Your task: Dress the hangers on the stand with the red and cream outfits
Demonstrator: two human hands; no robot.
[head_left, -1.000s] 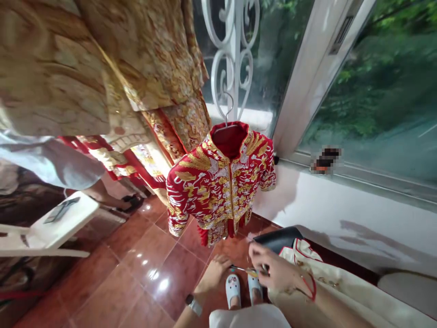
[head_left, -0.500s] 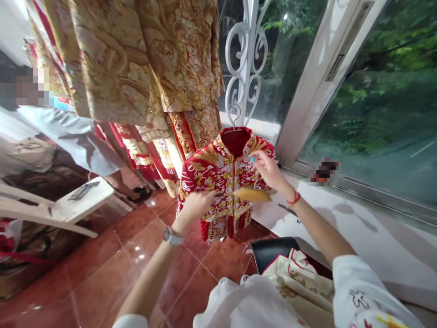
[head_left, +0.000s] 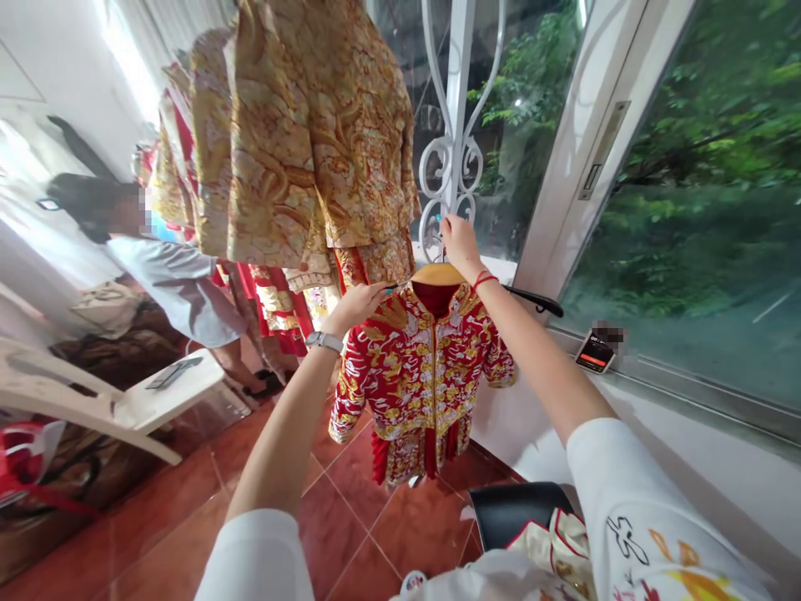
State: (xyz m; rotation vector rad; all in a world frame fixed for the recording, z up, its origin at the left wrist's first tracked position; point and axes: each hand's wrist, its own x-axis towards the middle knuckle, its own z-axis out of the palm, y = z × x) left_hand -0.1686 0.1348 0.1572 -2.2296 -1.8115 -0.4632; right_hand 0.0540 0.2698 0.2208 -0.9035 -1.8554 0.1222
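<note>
A red child-size jacket (head_left: 419, 367), covered in gold and silver embroidery, hangs upright in front of me below a white scrolled metal rack. At its collar is a coat hanger (head_left: 438, 275) with a tan middle and dark ends; one dark end sticks out to the right. My left hand (head_left: 360, 307) is closed on the hanger's left end beside the jacket's shoulder. Above the collar, my right hand (head_left: 460, 244) pinches near the hanger's hook, which the fingers partly hide. I cannot tell whether the hanger is inside the jacket or just before it.
Gold embroidered garments (head_left: 281, 142) hang at upper left. A person (head_left: 175, 267) in a light top stands beyond a white chair (head_left: 181, 388) with a phone on it. On the right are a window and a phone (head_left: 594, 351) on its sill. A black seat (head_left: 519, 505) stands below.
Both my hands have risen, bringing the tan and dark hanger from the jacket's chest up to its collar. My view has shifted, and the person at left appears farther into frame.
</note>
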